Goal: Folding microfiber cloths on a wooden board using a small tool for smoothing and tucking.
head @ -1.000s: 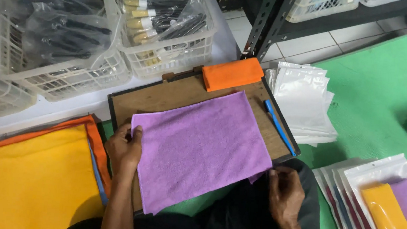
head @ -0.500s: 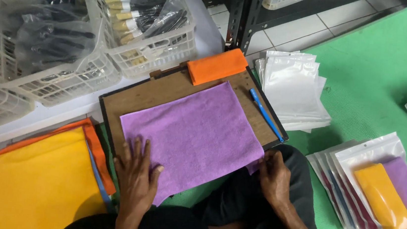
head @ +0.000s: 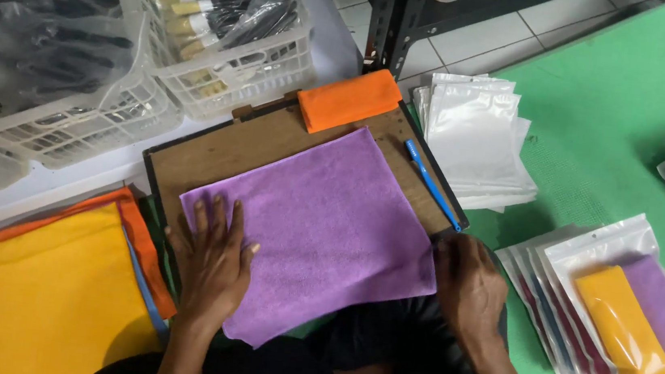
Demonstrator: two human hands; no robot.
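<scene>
Left hand [head: 211, 261]: flat, palm down, fingers spread, pressing on near-left part of purple cloth; nothing gripped.
Right hand [head: 469, 286]: at near-right corner of purple cloth, fingers curled down over the edge; whether pinching the cloth or only resting there, cannot tell.
Purple cloth [head: 320, 230]: spread open in one layer over wooden board, turned slightly askew; near edge hanging off board toward lap.
Wooden board [head: 230, 149]: brown, dark-rimmed, lying between baskets and lap; bare along far and left sides.
Orange cloth [head: 349, 99]: folded to a small block, resting on far edge of board, just beyond purple cloth, apart from it.
Blue pen [head: 433, 184]: lying aslant on right side of board, just beside right edge of purple cloth.
Empty pouches [head: 475, 140]: white stack on green mat [head: 624, 117], right of board.
Filled pouches [head: 628, 321]: fanned out on mat at near right, holding folded yellow and purple cloths.
Yellow cloth stack [head: 29, 300]: at near left, orange layers showing beneath.
White baskets [head: 223, 54]: beyond board, holding bagged dark brushes.
</scene>
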